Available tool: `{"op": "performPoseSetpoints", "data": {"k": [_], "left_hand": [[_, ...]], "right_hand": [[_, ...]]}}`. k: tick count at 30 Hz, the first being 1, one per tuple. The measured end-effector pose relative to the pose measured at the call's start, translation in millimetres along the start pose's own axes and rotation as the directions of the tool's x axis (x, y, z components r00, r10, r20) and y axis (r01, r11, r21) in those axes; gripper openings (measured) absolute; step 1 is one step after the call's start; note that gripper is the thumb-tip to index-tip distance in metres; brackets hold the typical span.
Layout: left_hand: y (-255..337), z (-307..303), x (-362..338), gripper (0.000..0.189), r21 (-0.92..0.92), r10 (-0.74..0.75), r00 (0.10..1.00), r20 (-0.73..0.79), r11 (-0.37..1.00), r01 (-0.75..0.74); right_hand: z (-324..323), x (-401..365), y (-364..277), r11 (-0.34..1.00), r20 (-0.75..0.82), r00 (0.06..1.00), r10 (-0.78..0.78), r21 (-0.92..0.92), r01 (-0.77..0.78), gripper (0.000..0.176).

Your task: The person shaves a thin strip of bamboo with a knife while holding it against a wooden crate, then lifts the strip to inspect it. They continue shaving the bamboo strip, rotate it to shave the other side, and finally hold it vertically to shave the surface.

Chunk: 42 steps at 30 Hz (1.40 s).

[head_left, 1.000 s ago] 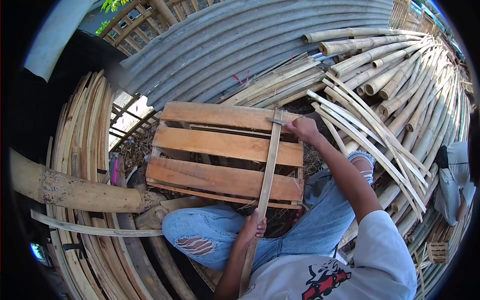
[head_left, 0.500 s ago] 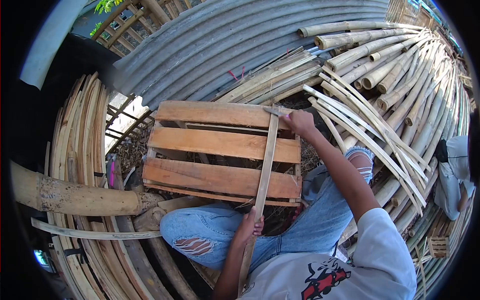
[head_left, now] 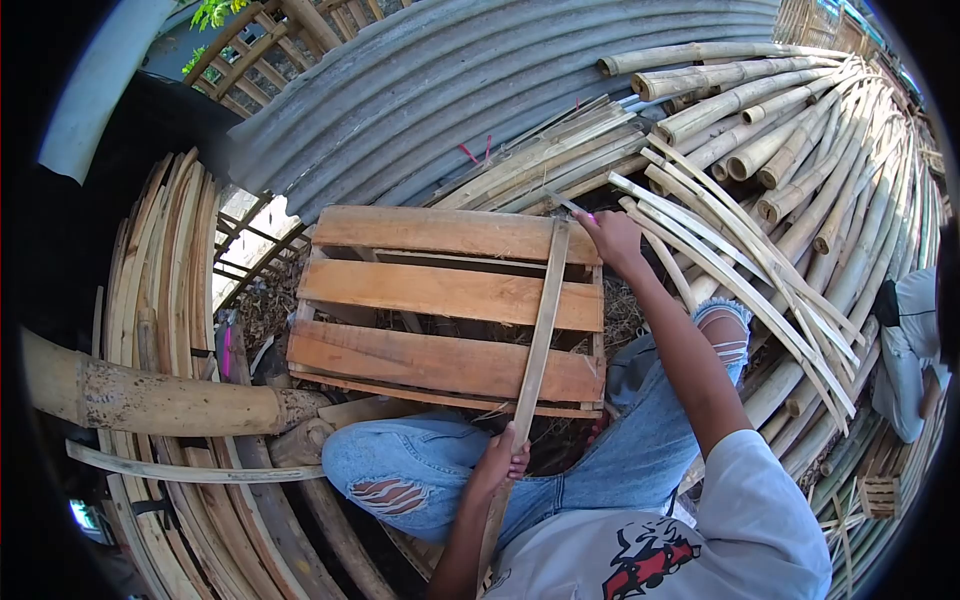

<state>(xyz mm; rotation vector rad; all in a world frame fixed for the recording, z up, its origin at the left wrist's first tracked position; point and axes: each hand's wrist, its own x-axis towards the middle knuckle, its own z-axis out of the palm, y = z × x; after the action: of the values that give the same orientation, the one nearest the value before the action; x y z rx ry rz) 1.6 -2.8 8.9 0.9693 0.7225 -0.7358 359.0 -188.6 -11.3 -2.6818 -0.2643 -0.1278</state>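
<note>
A long bamboo strip [head_left: 541, 330] lies slanted across an upturned wooden slatted crate [head_left: 440, 287] in front of me. My left hand [head_left: 497, 463] is closed round the strip near my lap, below the crate's near edge. At the far right corner of the crate, my right hand [head_left: 614, 243] is closed on the handle of a knife [head_left: 568, 204]. The handle is mostly hidden by my fingers; a bit of pink shows there. The thin blade points up and left, just beyond the strip's far end.
Long split strips [head_left: 165, 300] are stacked at my left beside a thick bamboo pole [head_left: 160, 395]. Bamboo poles [head_left: 790, 190] pile up at the right, with pale strips [head_left: 740, 265] on them. A corrugated sheet [head_left: 480, 95] stands behind. Another person [head_left: 905, 350] sits at far right.
My right hand has shifted slightly right, and the knife blade has come off the strip's far end and tilted. The left hand keeps its hold on the strip.
</note>
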Motion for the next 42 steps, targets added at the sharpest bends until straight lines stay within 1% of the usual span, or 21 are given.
{"op": "performPoseSetpoints", "data": {"k": [3,5,6,8,10,11,13,15,17,19,21,24,25,27,31,33,34,35,37,41,42], "left_hand": [[4,3,0,0.049,0.013,0.022,0.999,-0.031,1.000,-0.022],[4,3,0,0.047,0.062,0.095,0.994,-0.060,0.994,-0.091],[3,1,1,0.047,0.061,0.100,0.993,-0.062,0.994,-0.096],[0,-3,8,0.046,0.140,0.180,0.970,-0.161,0.977,-0.158],[6,-3,5,0.047,0.138,0.207,0.966,-0.156,0.973,-0.186],[8,-3,3,0.047,0.134,0.232,0.961,-0.153,0.968,-0.212],[9,-4,4,0.047,0.110,0.245,0.960,-0.134,0.967,-0.232],[13,2,2,0.042,0.057,0.206,0.969,-0.139,0.978,-0.200],[19,10,-2,0.040,0.062,0.182,0.971,-0.155,0.983,-0.174],[18,11,1,0.038,0.068,0.154,0.974,-0.168,0.987,-0.144],[11,8,10,0.034,0.070,0.203,0.970,-0.131,0.978,-0.195],[8,8,15,0.035,0.013,0.264,0.958,-0.107,0.964,-0.264],[8,8,15,0.035,0.013,0.262,0.959,-0.106,0.965,-0.262],[8,7,15,0.035,-0.046,0.247,0.964,-0.094,0.966,-0.252],[8,9,13,0.034,-0.051,0.247,0.964,-0.096,0.966,-0.252],[7,13,13,0.033,0.005,0.281,0.951,-0.131,0.959,-0.283],[8,16,12,0.033,0.006,0.279,0.952,-0.129,0.960,-0.281],[9,19,11,0.031,0.044,0.284,0.945,-0.160,0.959,-0.280],[10,21,10,0.029,0.083,0.293,0.936,-0.196,0.956,-0.282],[7,13,12,0.029,-0.041,0.267,0.954,-0.140,0.961,-0.275],[7,11,13,0.031,-0.055,0.249,0.962,-0.116,0.965,-0.256]], "right_hand": [[-17,0,-14,0.999,0.036,0.999,-0.034,0.008,0.033,0.066],[-30,-1,-24,0.999,0.066,0.998,-0.013,0.038,0.011,0.066],[-34,-3,-26,0.994,0.108,0.994,0.023,0.100,-0.034,0.065],[-34,-7,-28,0.984,0.154,0.986,0.056,0.158,-0.080,0.064],[-33,-14,-30,0.988,0.216,0.975,-0.060,0.150,0.027,0.063],[-33,-18,-30,0.989,0.216,0.975,-0.058,0.149,0.025,0.063],[-41,-26,-42,0.980,0.336,0.925,-0.179,0.147,0.136,0.063],[-39,-29,-48,0.979,0.361,0.911,-0.199,0.114,0.168,0.063],[-37,-31,-51,0.933,0.419,0.834,-0.358,0.138,0.331,0.064],[-37,-37,-53,0.922,0.459,0.808,-0.370,0.077,0.379,0.065],[-36,-44,-49,0.879,0.477,0.754,-0.452,0.092,0.468,0.066],[-31,-51,-39,0.878,0.514,0.725,-0.457,0.134,0.459,0.066],[-29,-53,-36,0.879,0.516,0.725,-0.456,0.134,0.457,0.066],[-24,-57,-32,0.910,0.510,0.754,-0.413,0.212,0.356,0.064],[-19,-54,-29,0.890,0.470,0.758,-0.453,0.186,0.417,0.062],[-21,-40,-24,0.903,0.411,0.813,-0.412,0.064,0.425,0.062],[-19,-27,-16,0.907,0.378,0.833,-0.404,0.049,0.418,0.061],[-14,-12,-7,0.942,0.401,0.855,-0.329,0.080,0.324,0.061],[-19,5,-2,0.948,0.352,0.893,-0.280,-0.049,0.316,0.061],[-8,-2,-7,0.949,0.342,0.887,-0.309,0.058,0.308,0.062],[-4,-15,-12,0.903,0.372,0.824,-0.428,0.150,0.402,0.062]]}}
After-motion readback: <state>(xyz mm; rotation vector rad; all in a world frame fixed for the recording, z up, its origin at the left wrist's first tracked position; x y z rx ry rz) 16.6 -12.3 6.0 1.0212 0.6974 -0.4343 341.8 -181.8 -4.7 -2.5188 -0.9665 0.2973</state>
